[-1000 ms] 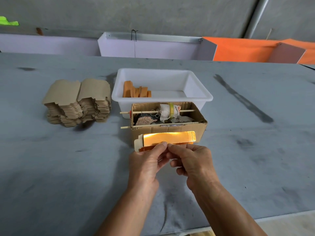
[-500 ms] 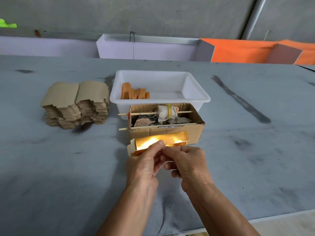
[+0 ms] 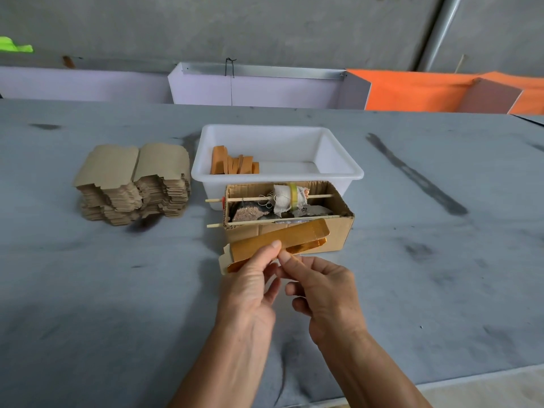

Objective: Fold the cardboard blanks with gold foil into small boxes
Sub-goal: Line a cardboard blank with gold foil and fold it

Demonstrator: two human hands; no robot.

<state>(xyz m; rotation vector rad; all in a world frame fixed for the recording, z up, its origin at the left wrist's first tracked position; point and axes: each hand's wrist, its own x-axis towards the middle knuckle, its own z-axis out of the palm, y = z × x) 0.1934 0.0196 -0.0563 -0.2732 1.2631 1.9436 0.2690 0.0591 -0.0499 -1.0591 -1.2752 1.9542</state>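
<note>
Together, both hands' grip on blank

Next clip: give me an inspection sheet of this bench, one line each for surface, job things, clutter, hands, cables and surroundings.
Surface: grey table, dark smears and scuffs.
Job things: gold-foil blank held tilted above the table, partly folded; stack of blanks at left, brown side up; white tub with a few orange folded pieces.
Clutter: cardboard box holding two sticks, a cloth-wrapped roll and scraps.
Hands: left hand and right hand both pinch the blank's near edge.
Cables: nothing seen.
Surroundings: concrete wall; lilac and orange panels behind the table.
</note>
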